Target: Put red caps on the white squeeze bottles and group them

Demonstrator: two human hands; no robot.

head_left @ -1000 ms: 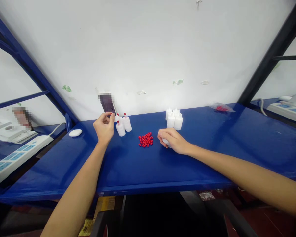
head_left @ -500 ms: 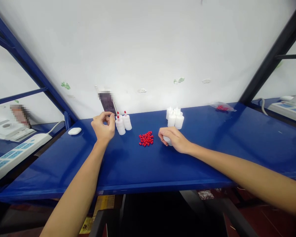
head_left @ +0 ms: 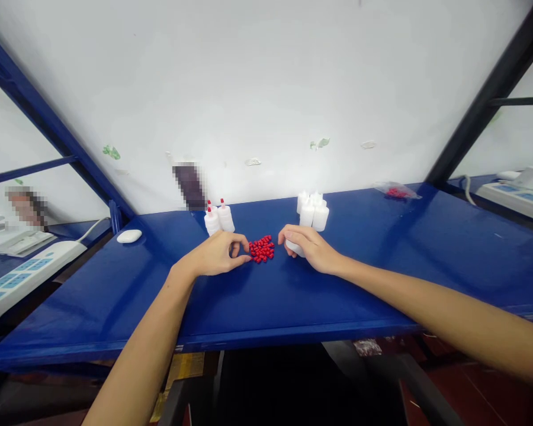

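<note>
My left hand is at the left edge of a small pile of red caps, thumb and fingers apart. Nothing shows between those fingertips. My right hand is wrapped round a white plastic bottle, mostly hidden by the fingers, just right of the pile. Behind my left hand stand a few white bottles with red tips, partly covered by it. Beyond my right hand several white bottles without visible red tips stand upright in a cluster.
Everything stands on a blue table against a white wall. A clear bag of red pieces lies at the back right. A phone-like dark object leans on the wall. At left are a white oval case and a power strip.
My left hand has moved from beside the red-tipped bottles right and down to the red caps, its fingers spreading from a pinch. My right hand stays round its bottle. The view shifts slightly.
</note>
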